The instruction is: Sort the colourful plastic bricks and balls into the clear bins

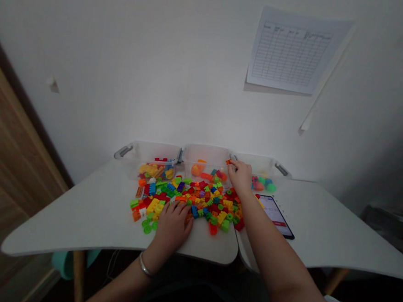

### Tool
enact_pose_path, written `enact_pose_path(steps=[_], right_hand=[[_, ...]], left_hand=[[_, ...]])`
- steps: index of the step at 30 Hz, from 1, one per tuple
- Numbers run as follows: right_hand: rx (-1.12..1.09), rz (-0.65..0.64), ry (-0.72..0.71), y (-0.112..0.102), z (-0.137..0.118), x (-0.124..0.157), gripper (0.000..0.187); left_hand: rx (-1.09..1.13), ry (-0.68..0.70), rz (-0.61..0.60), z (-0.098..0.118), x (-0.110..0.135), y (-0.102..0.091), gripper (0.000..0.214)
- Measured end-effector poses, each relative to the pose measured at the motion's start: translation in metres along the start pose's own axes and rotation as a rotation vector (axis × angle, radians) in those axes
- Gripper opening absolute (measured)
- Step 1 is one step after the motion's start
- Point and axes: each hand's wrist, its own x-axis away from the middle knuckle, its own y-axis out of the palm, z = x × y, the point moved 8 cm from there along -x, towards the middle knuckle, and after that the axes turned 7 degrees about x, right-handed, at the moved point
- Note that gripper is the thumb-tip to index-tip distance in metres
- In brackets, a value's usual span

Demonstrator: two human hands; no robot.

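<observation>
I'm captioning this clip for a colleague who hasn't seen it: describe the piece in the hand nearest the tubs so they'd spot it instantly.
Start at the white table against the wall, with clear plastic tubs along its far edge. Where the middle tub meets the right tub, the right hand pinches a small orange brick. Unlike its neighbours in the heap below, it is held up at the tubs' rims.

Left hand [173, 227]: we list it resting on loose plastic bricks [198, 201].
Right hand [239, 177]: we list it pinching an orange brick [228, 161] beside the middle clear bin [206, 155].
Surface [79, 220]: white, with a smartphone [274, 216].
</observation>
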Motion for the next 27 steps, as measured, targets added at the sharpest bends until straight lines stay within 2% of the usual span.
enact_pose_path(steps=[6, 18, 21, 27], right_hand=[[0.131, -0.098, -0.030, 0.005, -0.002, 0.001, 0.030], [0.098, -0.093, -0.048, 0.005, -0.002, 0.007, 0.030], [0.029, -0.036, -0.024, -0.001, 0.002, 0.011, 0.033], [-0.144, 0.133, -0.055, -0.013, 0.005, 0.035, 0.025]], left_hand=[[-0.003, 0.001, -0.009, 0.000, 0.001, 0.001, 0.033], [0.005, -0.007, 0.004, -0.001, 0.000, 0.001, 0.032], [0.005, -0.007, 0.000, -0.001, 0.001, 0.001, 0.032], [0.004, -0.003, 0.001, 0.000, 0.000, 0.002, 0.032]])
